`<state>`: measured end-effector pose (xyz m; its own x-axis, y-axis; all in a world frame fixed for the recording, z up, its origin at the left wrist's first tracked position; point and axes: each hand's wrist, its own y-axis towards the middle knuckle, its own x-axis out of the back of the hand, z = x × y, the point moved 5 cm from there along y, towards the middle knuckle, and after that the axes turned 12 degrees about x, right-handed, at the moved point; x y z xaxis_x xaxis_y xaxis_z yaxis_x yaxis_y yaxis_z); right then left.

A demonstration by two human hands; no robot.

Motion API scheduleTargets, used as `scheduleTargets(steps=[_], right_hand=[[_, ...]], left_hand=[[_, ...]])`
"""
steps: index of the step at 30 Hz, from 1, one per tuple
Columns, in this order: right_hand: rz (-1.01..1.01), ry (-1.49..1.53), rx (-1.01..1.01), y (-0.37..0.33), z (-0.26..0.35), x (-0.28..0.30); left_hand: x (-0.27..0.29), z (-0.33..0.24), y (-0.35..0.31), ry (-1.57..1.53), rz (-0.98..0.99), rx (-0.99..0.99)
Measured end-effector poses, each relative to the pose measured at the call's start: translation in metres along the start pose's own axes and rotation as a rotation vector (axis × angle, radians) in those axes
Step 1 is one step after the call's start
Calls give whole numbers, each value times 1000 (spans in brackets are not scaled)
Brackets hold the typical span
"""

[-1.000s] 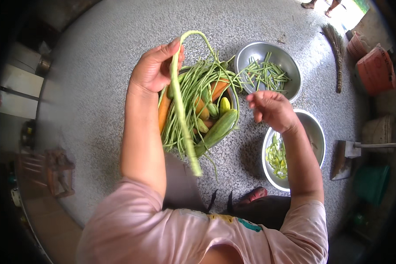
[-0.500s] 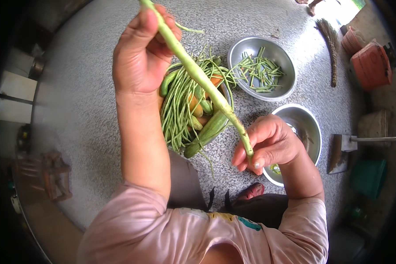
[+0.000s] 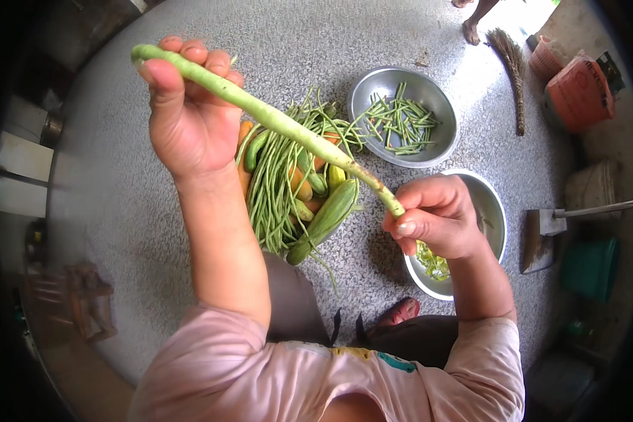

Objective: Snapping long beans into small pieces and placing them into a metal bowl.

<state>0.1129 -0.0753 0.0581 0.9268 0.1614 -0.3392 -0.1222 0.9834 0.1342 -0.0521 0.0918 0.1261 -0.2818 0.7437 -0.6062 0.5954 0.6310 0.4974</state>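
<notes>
A long, slender, pale green snake gourd (image 3: 288,130) slants across the view, with brownish marks towards its lower right end. My left hand (image 3: 193,116) is closed round its thicker upper part, thumb on the near side. At the thin end, my right hand (image 3: 439,214) pinches the tip between thumb and fingers. Below the gourd, a heap of long green beans (image 3: 271,183) lies over a container that the vegetables mostly hide. Among them are a thick ridged green vegetable (image 3: 323,221), orange-skinned vegetables (image 3: 299,184) and smaller green ones.
Cut bean pieces lie in a steel bowl (image 3: 443,148) at the far right. A second steel bowl (image 3: 496,211), holding yellow-green scraps (image 3: 432,264), is partly behind my right hand. A broom (image 3: 517,91), pink baskets (image 3: 580,95) and another person's foot (image 3: 470,32) are farther off.
The snake gourd has tilted flatter, and its upper end now shows whole. My left hand has moved left and down with it, while my right hand keeps hold of the thin end.
</notes>
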Motion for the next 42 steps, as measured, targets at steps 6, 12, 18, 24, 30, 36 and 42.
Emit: scheduleTargets(steps=[6,12,18,24,30,36,42], right_hand=[[177,-36,209,0,17,-10],[319,210,60,-2,2,-19],[150,410,32,9,-5,-25],[226,491,41,11,-8,-24],[107,380,51,12,-8,-19],[126,63,707,6,41,-10],[313,-657,570,3,70,10]], left_hand=[[-10,-10,-5,-77,118,-8],[-17,4,-3,-121,315,120],[-25,27,-3,-152,196,183],[-19,48,-8,-92,41,230],[-16,50,-10,-81,-38,235],[32,42,-8,-246,-412,217],[20,40,-12,-195,-166,282]])
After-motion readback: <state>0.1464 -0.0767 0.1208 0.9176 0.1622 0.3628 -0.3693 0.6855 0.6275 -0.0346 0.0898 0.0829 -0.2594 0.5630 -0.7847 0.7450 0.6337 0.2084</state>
